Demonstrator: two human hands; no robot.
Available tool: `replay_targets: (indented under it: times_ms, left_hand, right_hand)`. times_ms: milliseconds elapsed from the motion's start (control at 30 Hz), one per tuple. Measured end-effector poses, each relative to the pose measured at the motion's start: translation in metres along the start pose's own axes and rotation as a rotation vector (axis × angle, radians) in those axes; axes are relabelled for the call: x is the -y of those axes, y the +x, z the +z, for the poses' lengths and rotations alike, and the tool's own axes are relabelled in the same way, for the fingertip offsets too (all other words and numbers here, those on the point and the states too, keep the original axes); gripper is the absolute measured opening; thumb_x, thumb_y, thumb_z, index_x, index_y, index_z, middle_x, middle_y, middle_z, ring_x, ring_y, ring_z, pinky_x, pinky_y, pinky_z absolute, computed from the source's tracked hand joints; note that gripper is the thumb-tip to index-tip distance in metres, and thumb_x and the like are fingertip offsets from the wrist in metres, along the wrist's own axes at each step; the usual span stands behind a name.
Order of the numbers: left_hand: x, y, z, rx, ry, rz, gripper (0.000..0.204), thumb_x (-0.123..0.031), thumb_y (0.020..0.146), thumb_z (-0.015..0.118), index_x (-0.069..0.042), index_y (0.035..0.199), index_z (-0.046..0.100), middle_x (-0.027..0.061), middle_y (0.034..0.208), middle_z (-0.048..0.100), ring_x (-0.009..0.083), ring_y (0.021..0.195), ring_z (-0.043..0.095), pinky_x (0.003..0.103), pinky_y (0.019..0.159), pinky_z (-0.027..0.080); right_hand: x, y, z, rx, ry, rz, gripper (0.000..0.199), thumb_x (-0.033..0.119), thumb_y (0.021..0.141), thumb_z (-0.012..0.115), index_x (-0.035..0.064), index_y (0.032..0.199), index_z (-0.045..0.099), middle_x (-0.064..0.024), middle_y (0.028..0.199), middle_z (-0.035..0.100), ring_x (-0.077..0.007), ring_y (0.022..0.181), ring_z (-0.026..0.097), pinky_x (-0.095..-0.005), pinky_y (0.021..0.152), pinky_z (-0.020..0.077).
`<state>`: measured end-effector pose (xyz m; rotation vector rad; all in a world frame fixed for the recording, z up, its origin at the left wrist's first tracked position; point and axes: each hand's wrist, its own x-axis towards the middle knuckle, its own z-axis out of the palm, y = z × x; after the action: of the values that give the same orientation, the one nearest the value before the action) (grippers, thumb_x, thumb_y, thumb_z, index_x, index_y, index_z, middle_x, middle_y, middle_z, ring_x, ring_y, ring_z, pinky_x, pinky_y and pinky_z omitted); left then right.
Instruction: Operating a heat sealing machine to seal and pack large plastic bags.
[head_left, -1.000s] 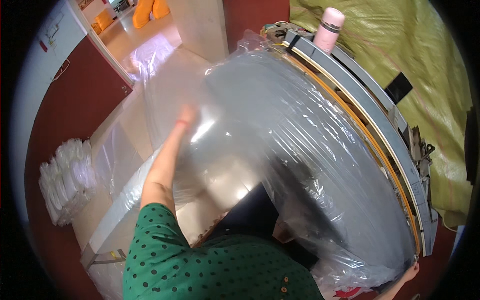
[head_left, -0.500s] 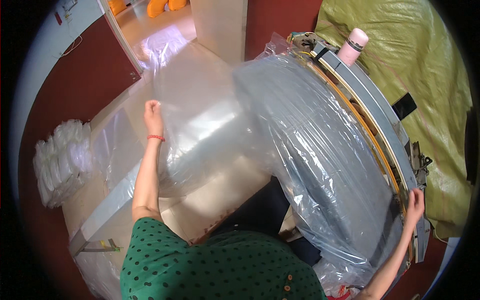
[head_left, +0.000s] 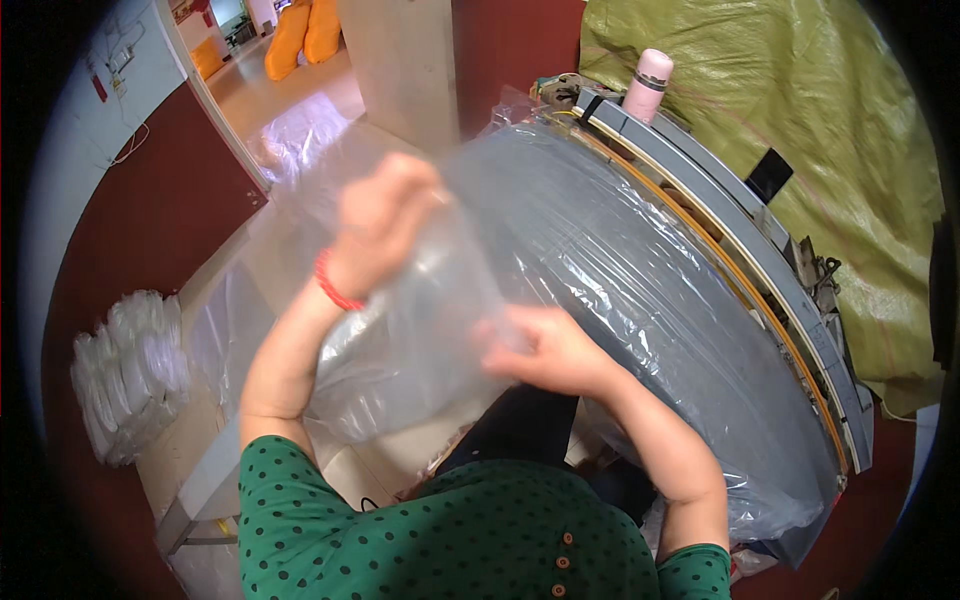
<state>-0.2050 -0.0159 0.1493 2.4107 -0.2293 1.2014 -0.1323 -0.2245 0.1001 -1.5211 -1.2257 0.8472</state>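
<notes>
A clear plastic sheet (head_left: 400,345) hangs in front of my body, blurred by motion. My left hand (head_left: 388,225), with a red bead bracelet at the wrist, is raised at its upper edge, fingers curled closed on it. Lower and to the right, my right hand (head_left: 540,348) pinches the sheet's right side between thumb and fingers. Both hands are smeared somewhat, so the exact grip is hard to see. Right of them, more clear plastic film (head_left: 650,300) lies spread over a worktable, just beyond my right hand.
Along the table's far side runs a long grey metal bar (head_left: 720,230) with an orange strip. A pink bottle (head_left: 648,88) and a black phone (head_left: 769,176) are by it, before a yellow-green tarp (head_left: 800,100). Folded plastic bundles (head_left: 130,375) are stacked at left. A doorway opens at upper left.
My right hand has left the metal bar at the right and come inward to the plastic sheet. My left hand has risen closer and moved right, lifting the sheet. The view has shifted slightly.
</notes>
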Motion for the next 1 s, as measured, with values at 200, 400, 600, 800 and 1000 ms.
replay_targets:
  times_ms: [200,400,600,800,1000]
  left_hand:
    - [0.071,-0.013,-0.046,-0.078,-0.164,-0.338,0.008,-0.005,0.078,0.057,-0.003,0.079,0.049,-0.0029,0.064,0.046,0.0029,0.060,0.042,0.018,0.053,0.036]
    - [0.046,0.004,-0.038,0.572,-0.172,-0.318,0.011,-0.002,0.071,0.062,0.000,0.078,0.053,0.0038,0.065,0.053,0.0082,0.062,0.048,0.023,0.057,0.041]
    - [0.071,0.011,-0.050,0.537,-0.157,-0.405,0.010,0.002,0.071,0.058,0.001,0.081,0.057,0.0028,0.074,0.057,0.0095,0.068,0.053,0.023,0.059,0.043]
    - [0.046,0.010,-0.045,0.621,-0.521,-0.464,0.021,-0.020,0.078,0.061,-0.003,0.088,0.058,0.0004,0.080,0.057,0.0073,0.068,0.053,0.021,0.059,0.041]
    - [0.046,0.023,-0.020,0.879,-0.962,-0.473,0.040,-0.041,0.085,0.048,-0.005,0.098,0.055,0.0029,0.081,0.060,0.0098,0.058,0.053,0.020,0.050,0.037]
  right_hand:
    - [0.025,-0.081,-0.095,-0.026,-0.321,0.143,0.022,0.014,0.070,0.069,0.0041,0.088,0.060,-0.0042,0.075,0.060,-0.0111,0.068,0.055,-0.0254,0.062,0.0441]
    - [0.052,-0.118,-0.194,-0.804,-0.937,0.015,0.009,0.007,0.075,0.059,-0.0020,0.075,0.059,-0.0060,0.063,0.057,-0.0095,0.059,0.051,-0.0230,0.055,0.0406]
    - [0.069,-0.118,-0.214,-1.061,-0.993,-0.202,0.012,0.007,0.077,0.058,-0.0003,0.085,0.062,-0.0081,0.073,0.060,-0.0102,0.067,0.054,-0.0220,0.062,0.0424]
    - [0.060,-0.112,-0.202,-0.734,-0.903,-0.080,0.017,0.000,0.078,0.054,0.0005,0.092,0.063,-0.0081,0.092,0.062,-0.0151,0.087,0.057,-0.0244,0.078,0.0433]
    - [0.079,-0.099,-0.182,-0.793,-0.765,-0.455,0.021,-0.008,0.072,0.055,-0.0002,0.089,0.063,-0.0115,0.089,0.063,-0.0183,0.084,0.060,-0.0250,0.076,0.0460]
